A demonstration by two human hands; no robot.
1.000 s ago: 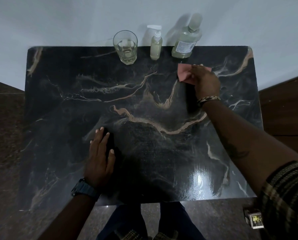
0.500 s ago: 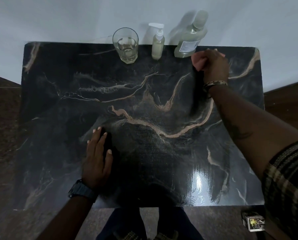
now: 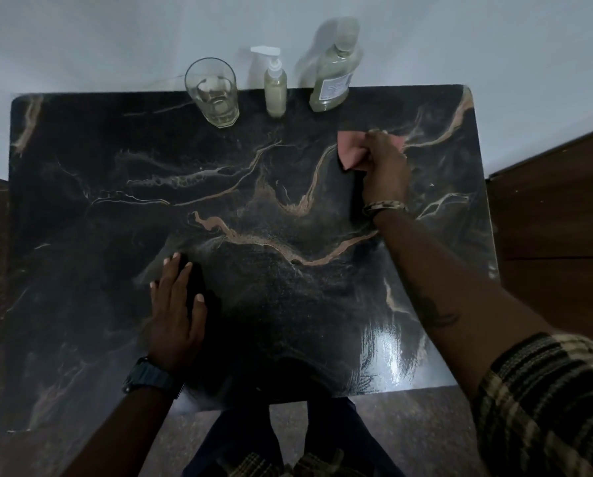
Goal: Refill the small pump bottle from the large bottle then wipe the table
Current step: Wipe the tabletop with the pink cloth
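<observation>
At the far right of the marbled counter (image 3: 81, 208), the right hand (image 3: 386, 166) pinches a pink cloth (image 3: 350, 149) just before the large bottle (image 3: 333, 87), left hand (image 3: 178, 304) flat, fingers together; wiping should sweep wide, sparing the pump bottle (image 3: 276, 87).

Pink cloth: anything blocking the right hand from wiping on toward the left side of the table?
Nothing visible. The right hand presses the pink cloth near the far right of the table. The glass, pump bottle and large bottle stand along the far edge. The left hand rests flat near the front.
</observation>
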